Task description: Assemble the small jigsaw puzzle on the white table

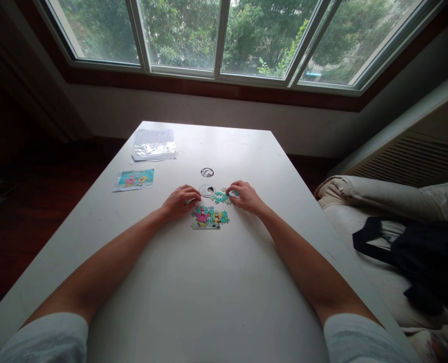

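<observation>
Sleeves [46,338] nearest my camera | left hand [181,200], right hand [246,197] half-curled, hold I can't tell | puzzle [208,218] between them, slightly nearer; loose pieces [220,196] by right | card [135,179], plastic packet [153,146] left | white counter [208,282], window [182,35] ahead

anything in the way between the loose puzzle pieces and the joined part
Nothing visible stands between the loose pieces and the joined part just nearer the person. The right hand is at the pieces' right end and the left hand by the joined part's upper left; neither blocks the narrow gap.
</observation>
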`<state>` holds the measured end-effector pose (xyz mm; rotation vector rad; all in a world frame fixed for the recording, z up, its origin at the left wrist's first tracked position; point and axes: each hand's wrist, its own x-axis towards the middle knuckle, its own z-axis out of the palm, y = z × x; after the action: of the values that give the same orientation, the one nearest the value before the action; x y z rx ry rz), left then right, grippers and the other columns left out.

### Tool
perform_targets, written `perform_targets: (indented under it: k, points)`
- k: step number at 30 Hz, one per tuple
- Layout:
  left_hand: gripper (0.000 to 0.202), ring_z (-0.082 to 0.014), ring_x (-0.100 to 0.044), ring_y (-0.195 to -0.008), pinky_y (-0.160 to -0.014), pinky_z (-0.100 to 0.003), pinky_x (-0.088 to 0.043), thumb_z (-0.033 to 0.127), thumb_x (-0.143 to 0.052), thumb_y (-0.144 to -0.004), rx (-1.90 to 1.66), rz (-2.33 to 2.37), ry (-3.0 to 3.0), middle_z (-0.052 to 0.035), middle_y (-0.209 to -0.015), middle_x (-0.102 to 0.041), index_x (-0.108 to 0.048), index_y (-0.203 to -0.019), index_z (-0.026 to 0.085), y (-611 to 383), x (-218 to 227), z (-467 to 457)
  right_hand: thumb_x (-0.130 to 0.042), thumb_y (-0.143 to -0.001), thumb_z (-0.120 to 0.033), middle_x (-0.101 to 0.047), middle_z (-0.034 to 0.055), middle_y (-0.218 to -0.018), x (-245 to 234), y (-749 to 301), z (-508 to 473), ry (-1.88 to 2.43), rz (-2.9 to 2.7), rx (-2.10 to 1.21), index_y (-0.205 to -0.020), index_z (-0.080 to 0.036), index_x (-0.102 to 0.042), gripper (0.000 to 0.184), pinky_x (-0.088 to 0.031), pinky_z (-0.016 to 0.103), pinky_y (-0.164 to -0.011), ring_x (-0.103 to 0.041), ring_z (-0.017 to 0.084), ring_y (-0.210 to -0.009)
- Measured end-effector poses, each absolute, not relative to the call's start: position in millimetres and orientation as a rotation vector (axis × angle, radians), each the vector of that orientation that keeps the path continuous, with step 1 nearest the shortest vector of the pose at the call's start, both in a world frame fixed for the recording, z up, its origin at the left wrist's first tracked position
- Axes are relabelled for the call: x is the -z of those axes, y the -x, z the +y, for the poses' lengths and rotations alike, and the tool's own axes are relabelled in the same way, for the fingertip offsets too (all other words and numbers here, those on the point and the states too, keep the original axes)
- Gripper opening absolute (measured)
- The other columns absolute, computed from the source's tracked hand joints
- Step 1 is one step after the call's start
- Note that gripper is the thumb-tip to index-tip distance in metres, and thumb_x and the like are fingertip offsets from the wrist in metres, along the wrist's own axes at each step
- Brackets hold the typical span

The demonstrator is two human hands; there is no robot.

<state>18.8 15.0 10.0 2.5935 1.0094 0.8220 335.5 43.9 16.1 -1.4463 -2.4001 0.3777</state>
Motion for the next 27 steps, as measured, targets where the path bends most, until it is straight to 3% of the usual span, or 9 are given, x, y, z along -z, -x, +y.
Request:
perform_targets:
  k: [17,27]
  points:
    - [0.021,-0.022,-0.061,-0.109,-0.098,-0.04,-0.05,0.029,-0.054,-0.097,-0.822,1.003,-2.58,-0.006,-0.111,-0.073,-0.074,-0.1,0.024,-20.7,-10.6,14.2,-0.063,-0.086,-0.024,-0.06,0.0075,-0.127,-21.3,-335.1,47.4,1.419,-2.48,-0.378,-0.111,-0.034,-0.072,0.028,-0.044,0.045,-0.093,-0.051,0.031,-0.117]
    - [0.02,-0.0218,-0.061,-0.11,-0.098,-0.04,-0.049,0.029,-0.054,-0.097,-0.8,1.0,-2.59,-0.0055,-0.112,-0.073,-0.074,-0.1,0.025,-19.9,-10.4,14.4,-0.063,-0.085,-0.023,-0.061,0.0087,-0.122,-19.7,-334.6,48.5,1.404,-2.46,-0.386,-0.111,-0.029,-0.069,0.027,-0.042,0.044,-0.093,-0.052,0.029,-0.112]
